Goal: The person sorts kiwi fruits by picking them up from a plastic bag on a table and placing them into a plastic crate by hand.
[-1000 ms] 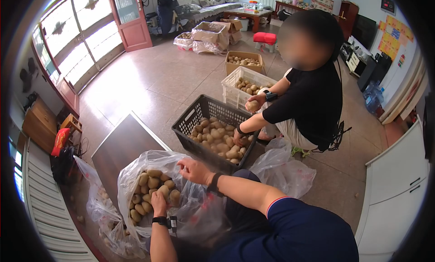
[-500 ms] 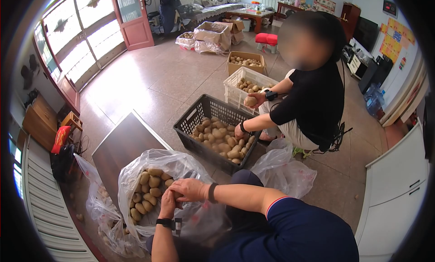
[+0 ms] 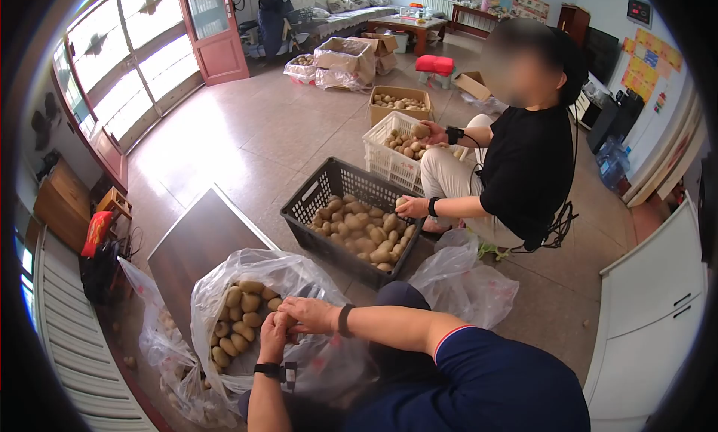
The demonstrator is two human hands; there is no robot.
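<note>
My left hand (image 3: 274,339) and my right hand (image 3: 310,315) meet over the mouth of a clear plastic bag (image 3: 299,271). Both are closed, their fingers together around a potato mostly hidden by them. Several brown potatoes (image 3: 243,315) lie inside the bag, just left of my hands. Under the bag's far side is a dark board (image 3: 196,234) with a pale edge. Ahead stands a black slatted crate (image 3: 303,230) holding many potatoes (image 3: 363,226).
A person (image 3: 516,155) crouches at right with a potato in each hand, beside a white crate (image 3: 381,154) of potatoes. Behind it stands a cardboard box (image 3: 402,118) of potatoes. Plastic bags (image 3: 475,282) lie on the floor; another bag (image 3: 168,350) is at left.
The other person's near hand has come up out of the black crate with a potato, and their far hand has moved over the white crate. My hands stay nearly in place.
</note>
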